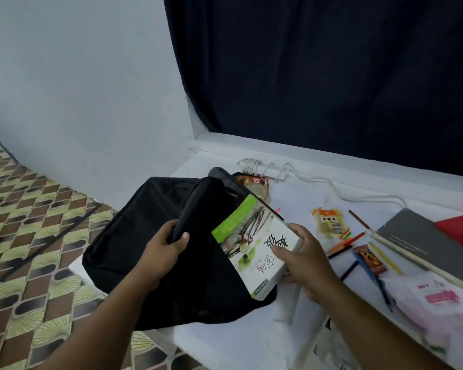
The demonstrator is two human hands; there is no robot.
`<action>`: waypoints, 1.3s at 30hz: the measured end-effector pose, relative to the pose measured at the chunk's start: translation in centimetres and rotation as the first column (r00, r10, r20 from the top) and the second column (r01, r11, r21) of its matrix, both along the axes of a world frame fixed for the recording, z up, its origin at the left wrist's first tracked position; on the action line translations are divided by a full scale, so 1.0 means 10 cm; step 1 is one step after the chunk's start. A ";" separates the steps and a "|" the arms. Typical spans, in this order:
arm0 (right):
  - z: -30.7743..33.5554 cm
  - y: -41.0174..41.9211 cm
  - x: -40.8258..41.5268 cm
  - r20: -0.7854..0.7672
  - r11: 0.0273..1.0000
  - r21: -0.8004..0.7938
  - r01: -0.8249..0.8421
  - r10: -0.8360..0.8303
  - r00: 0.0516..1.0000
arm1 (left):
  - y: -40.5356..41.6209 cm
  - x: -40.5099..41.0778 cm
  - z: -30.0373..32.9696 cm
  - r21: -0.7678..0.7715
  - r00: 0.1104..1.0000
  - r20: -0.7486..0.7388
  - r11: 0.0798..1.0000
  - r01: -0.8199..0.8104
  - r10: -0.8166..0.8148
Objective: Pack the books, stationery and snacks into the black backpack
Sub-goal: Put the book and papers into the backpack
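Step in hand: sliding the book (254,244) into the black backpack (145,236)
Book: white and green cover, tilted, upper corner already inside the bag's mouth, lower end outside and resting over the bag's front panel
Left hand (163,249): fingers and thumb curled round the edge of the bag's opening, lifting it
Right hand (302,259): fingers clamped on the book's outer long edge, thumb on the cover
Backpack: lying at the left end of the white table (238,343), partly overhanging
Advice: hold the flap high and taut, feed the book corner-first along the back wall, so covers do not catch the rim
Awaiting packing: yellow snack packet (329,222), red snack packet (369,259), coloured pencils (345,244), grey notebook (425,244), all well right of the bag
Risk: bag may slip off the table edge if pushed
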State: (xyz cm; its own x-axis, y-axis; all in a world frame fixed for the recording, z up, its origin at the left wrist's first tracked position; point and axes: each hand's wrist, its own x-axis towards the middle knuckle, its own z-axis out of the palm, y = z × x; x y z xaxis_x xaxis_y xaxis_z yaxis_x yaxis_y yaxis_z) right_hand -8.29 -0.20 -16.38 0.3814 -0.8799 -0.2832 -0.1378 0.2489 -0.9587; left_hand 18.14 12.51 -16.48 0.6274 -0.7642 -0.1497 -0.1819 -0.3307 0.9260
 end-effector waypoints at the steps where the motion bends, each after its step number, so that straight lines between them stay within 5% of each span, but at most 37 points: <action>1: 0.05 -0.02 0.00 0.004 1.000 -0.013 -0.002 0.002 1.000 | 0.01 0.00 0.01 -0.005 1.000 -0.004 1.000 0.003 -0.003; 9: 0.51 -0.22 -0.03 0.153 0.995 0.071 -0.074 0.063 0.986 | 0.08 0.07 0.13 -0.060 0.999 -0.013 0.998 0.031 -0.032; 14: 0.57 -0.22 0.26 0.114 0.975 0.144 -0.171 0.155 0.981 | 0.20 0.10 0.38 -0.134 0.999 0.040 0.990 0.036 -0.031; 20: 0.77 -0.21 0.54 -0.086 0.960 -0.004 -0.279 0.277 0.957 | 0.49 0.29 0.68 -0.158 0.996 -0.015 0.984 0.080 -0.084; 26: 0.76 -0.01 0.97 0.004 0.942 0.059 -0.330 0.330 0.944 | 0.57 0.29 0.77 -0.132 0.981 -0.010 0.973 0.189 -0.192; 33: 0.31 0.19 1.64 0.147 0.936 0.263 -0.236 0.203 0.968 | 0.56 0.40 0.87 -0.210 0.983 -0.098 0.969 0.133 -0.156; 39: -0.13 0.31 1.70 -0.089 0.962 0.139 -0.234 0.247 0.965 | 0.54 0.49 0.73 -0.256 0.960 -0.242 0.964 0.076 -0.140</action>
